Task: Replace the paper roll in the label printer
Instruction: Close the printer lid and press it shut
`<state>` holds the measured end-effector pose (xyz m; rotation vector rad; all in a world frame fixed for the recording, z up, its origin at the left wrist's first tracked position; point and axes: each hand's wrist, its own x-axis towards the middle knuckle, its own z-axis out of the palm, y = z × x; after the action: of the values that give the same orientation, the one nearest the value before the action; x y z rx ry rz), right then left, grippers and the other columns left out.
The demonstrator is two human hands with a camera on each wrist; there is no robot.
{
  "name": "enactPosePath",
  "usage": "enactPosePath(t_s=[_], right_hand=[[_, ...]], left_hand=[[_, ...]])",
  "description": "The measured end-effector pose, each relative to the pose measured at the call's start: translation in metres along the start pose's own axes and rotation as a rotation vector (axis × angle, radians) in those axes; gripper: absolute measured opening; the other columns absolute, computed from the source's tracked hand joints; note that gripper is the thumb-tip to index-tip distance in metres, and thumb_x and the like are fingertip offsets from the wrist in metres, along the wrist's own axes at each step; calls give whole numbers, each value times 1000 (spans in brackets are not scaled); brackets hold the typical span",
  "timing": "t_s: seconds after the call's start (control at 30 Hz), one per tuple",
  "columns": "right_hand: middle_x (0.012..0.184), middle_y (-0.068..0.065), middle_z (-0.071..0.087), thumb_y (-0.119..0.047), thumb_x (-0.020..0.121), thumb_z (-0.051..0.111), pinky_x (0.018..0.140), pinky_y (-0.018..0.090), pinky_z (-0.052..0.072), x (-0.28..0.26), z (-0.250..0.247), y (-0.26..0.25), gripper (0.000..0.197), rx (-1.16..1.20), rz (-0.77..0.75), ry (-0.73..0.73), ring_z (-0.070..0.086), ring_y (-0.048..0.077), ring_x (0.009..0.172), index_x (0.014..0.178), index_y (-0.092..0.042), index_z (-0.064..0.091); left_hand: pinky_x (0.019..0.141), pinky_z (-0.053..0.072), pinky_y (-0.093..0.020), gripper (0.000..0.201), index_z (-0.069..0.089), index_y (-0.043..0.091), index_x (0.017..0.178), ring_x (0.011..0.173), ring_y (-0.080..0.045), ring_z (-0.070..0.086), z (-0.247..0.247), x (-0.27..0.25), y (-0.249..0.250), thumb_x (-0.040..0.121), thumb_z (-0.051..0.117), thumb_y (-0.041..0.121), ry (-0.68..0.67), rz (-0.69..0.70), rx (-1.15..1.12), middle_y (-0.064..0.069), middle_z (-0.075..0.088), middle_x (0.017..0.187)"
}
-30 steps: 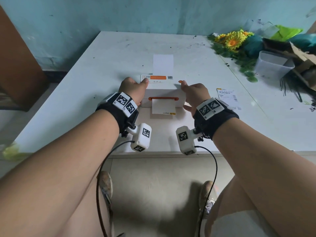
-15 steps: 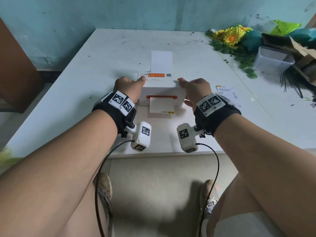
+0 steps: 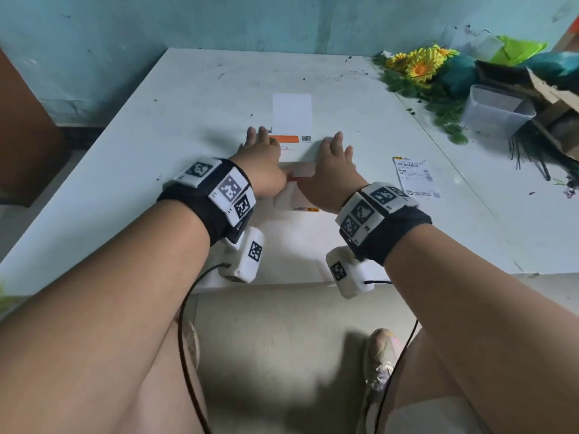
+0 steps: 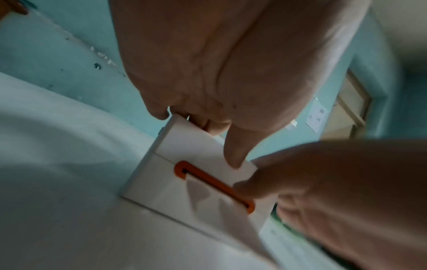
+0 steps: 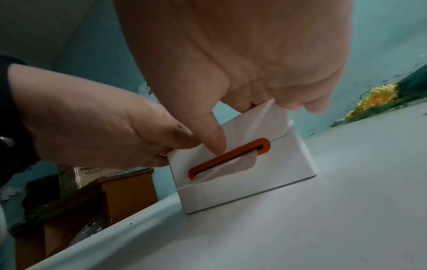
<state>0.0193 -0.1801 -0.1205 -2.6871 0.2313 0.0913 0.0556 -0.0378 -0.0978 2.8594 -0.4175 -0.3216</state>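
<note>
I see the label printer (image 3: 296,158) sitting at the centre of the frame on the white desk (image 3: 131,158), mostly covered by both hands. My left hand (image 3: 261,166) lies flat over the left side of its top, fingers straight and reaching to the far edge, thumb pressing down onto the front face just above the orange slot (image 4: 213,186). My right hand (image 3: 332,173) does the same on the right side, fingers extended, thumb touching the front by the slot. A strip of paper (image 5: 231,165) hangs out of that slot toward the lower part of the frame. A blank white sheet (image 3: 292,115) lies on the desk just behind the printer. A printed label (image 3: 415,177) lies at right centre; yellow flowers (image 3: 419,65) and a clear tub (image 3: 496,111) sit at upper right.
</note>
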Motion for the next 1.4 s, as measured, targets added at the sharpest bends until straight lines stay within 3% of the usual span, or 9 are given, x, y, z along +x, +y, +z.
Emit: enactPosePath(t_s=[0.3, 0.37, 0.47, 0.57, 0.63, 0.87, 0.97, 1.07, 1.4], right_hand=[[176, -1, -19, -34, 95, 66, 130, 51, 23, -7, -9, 5, 107, -34, -44, -57, 36, 27, 156, 167, -12, -9], [177, -5, -17, -42, 90, 67, 123, 52, 36, -12, -9, 1, 110, -63, -33, -43, 52, 27, 144, 168, -14, -6], [174, -8, 12, -66, 72, 61, 107, 50, 50, -18, -16, -2, 114, -43, 16, -11, 62, 27, 127, 164, -16, 17], [121, 5, 56, -59, 83, 51, 77, 35, 48, -14, -31, -8, 57, 55, -39, 23, 64, 30, 105, 116, -13, 61], [98, 10, 59, -37, 99, 46, 69, 31, 39, -5, -40, -6, 28, -58, -87, -1, 64, 34, 104, 88, -14, 59], [102, 13, 56, -24, 110, 41, 82, 36, 42, 23, -49, 13, 37, -160, -34, 17, 65, 38, 110, 128, -6, 67], [116, 18, 69, -24, 109, 44, 81, 36, 44, 22, -51, 12, 35, -137, -27, 24, 67, 38, 110, 128, -8, 69], [93, 5, 67, -16, 103, 39, 75, 37, 47, 17, -48, 8, 36, -176, -6, 35, 66, 29, 84, 118, -13, 72], [130, 14, 68, 0, 101, 35, 92, 38, 50, -9, -46, 6, 46, -35, -33, 69, 65, 36, 114, 134, -10, 66]], left_hand=[[131, 5, -46, 107, -6, 4, 163, 160, -32, -12, 9, -5, 7, 96, 66, 46, 7, -26, 85, -16, -15, 173], [130, 15, -43, 103, 14, 6, 163, 161, -31, 5, 4, -8, 4, 90, 74, 47, 65, 9, 23, -15, 5, 174], [109, 42, -32, 55, 65, 9, 132, 135, -30, 53, -11, -15, -10, 86, 80, 37, 229, 67, -159, -13, 56, 147], [102, 50, -31, 26, 78, 15, 111, 118, -26, 66, -18, -21, -25, 87, 79, 24, 378, 15, -297, -6, 73, 128], [103, 52, -32, 24, 79, 15, 113, 115, -26, 68, -15, -20, -29, 89, 77, 18, 407, 12, -342, -6, 76, 122], [98, 57, -35, 33, 81, 22, 100, 104, -22, 72, -14, -1, -35, 85, 64, -2, 463, -31, -400, 1, 79, 109], [96, 58, -35, 21, 81, 25, 91, 100, -21, 73, -18, 0, -36, 83, 73, 7, 445, -17, -394, 3, 80, 103], [93, 57, -31, 4, 80, 24, 84, 97, -19, 73, -17, -12, -35, 82, 82, 22, 424, 22, -380, 2, 80, 100], [107, 36, -15, 27, 77, 11, 122, 132, -14, 62, 3, -34, -39, 97, 67, 13, 344, 43, -511, -3, 66, 143]])
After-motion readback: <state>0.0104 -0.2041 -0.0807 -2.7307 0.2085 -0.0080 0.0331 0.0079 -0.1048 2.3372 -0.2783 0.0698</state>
